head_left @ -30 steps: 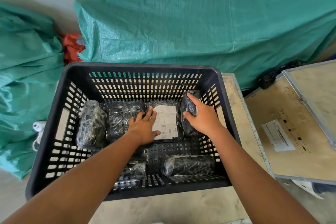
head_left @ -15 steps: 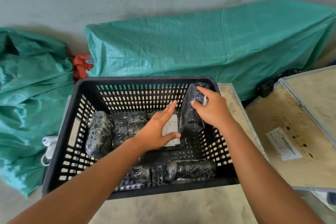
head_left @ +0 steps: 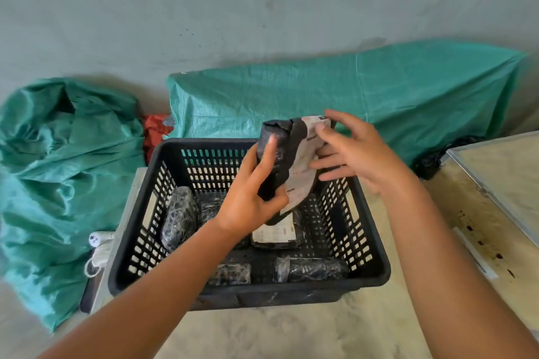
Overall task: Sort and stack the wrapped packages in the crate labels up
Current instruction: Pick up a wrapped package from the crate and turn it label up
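A black slotted plastic crate [head_left: 370,248] stands on a wooden surface. Above its far side I hold a black wrapped package [head_left: 284,160] upright, its white label facing right. My left hand [head_left: 253,198] grips its lower dark side. My right hand [head_left: 353,151] touches the labelled side with fingers spread. Inside the crate lie several wrapped packages: one at the left [head_left: 178,217], one with its label up in the middle [head_left: 275,234], and two near the front wall [head_left: 313,269] [head_left: 232,273].
Green tarpaulin covers bundles behind the crate [head_left: 350,96] and at the left [head_left: 55,178]. An orange cloth [head_left: 154,132] shows between them. A wooden board with metal edging [head_left: 501,181] lies at the right. A white plug and cord [head_left: 97,248] sit left of the crate.
The package from the crate's right side has been lifted above the rim. My left hand left the labelled package in the crate and took hold of the raised one. The camera tilted up.
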`<action>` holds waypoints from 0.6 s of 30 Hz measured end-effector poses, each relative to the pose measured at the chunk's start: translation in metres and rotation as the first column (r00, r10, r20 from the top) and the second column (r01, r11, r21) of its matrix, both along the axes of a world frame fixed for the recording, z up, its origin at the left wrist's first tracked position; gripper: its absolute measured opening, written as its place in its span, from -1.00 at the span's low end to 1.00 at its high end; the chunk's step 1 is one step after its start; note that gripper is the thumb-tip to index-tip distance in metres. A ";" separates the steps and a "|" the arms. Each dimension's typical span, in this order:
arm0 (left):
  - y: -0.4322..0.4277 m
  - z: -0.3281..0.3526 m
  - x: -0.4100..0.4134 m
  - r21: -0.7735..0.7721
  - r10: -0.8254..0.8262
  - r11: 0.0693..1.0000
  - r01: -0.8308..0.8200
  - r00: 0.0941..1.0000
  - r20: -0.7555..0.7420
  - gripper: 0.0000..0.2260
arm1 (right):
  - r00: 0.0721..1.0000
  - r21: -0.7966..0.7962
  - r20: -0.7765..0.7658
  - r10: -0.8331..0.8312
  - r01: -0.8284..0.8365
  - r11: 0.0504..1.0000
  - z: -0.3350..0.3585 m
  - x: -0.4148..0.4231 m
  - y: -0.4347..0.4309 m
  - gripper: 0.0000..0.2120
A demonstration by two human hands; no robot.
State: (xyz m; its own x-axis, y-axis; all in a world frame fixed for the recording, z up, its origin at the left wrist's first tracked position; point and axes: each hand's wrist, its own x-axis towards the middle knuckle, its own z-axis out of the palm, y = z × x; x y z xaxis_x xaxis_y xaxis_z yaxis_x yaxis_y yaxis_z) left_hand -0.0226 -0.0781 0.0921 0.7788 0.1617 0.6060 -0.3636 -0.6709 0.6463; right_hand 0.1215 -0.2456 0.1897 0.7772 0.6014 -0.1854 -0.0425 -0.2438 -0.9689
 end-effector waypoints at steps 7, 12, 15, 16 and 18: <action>0.016 0.033 -0.021 -0.323 -0.013 0.947 -0.005 0.998 -0.054 -0.23 | 0.863 -0.111 0.496 0.098 -0.048 0.993 -0.023 -0.014 -0.019 -0.30; 0.028 0.047 -0.023 -0.579 -0.170 0.812 0.070 0.978 -0.121 -0.35 | 0.907 0.015 0.339 0.248 -0.269 0.963 -0.035 -0.013 -0.013 -0.14; 0.033 0.043 -0.014 -0.603 -0.175 0.798 0.009 0.961 -0.217 -0.39 | 0.914 -0.053 0.309 0.263 -0.260 0.964 -0.048 -0.007 -0.009 -0.10; 0.034 0.040 -0.010 -0.617 -0.191 0.787 -0.008 0.948 -0.256 -0.39 | 0.920 -0.070 0.291 0.263 -0.254 0.965 -0.053 -0.005 -0.007 -0.10; 0.037 0.027 -0.001 -0.594 -0.187 0.801 -0.067 0.916 -0.356 -0.39 | 0.938 -0.098 0.238 0.254 -0.237 0.967 -0.067 -0.001 -0.002 -0.11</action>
State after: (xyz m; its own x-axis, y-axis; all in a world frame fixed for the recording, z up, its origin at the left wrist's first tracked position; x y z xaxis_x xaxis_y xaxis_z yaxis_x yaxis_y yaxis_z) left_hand -0.0231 -0.0410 0.1194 0.9424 0.3284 0.0640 -0.0319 -0.1023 0.9942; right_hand 0.1207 -0.2478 0.1223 0.6335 0.7719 -0.0533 0.2644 -0.2807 -0.9227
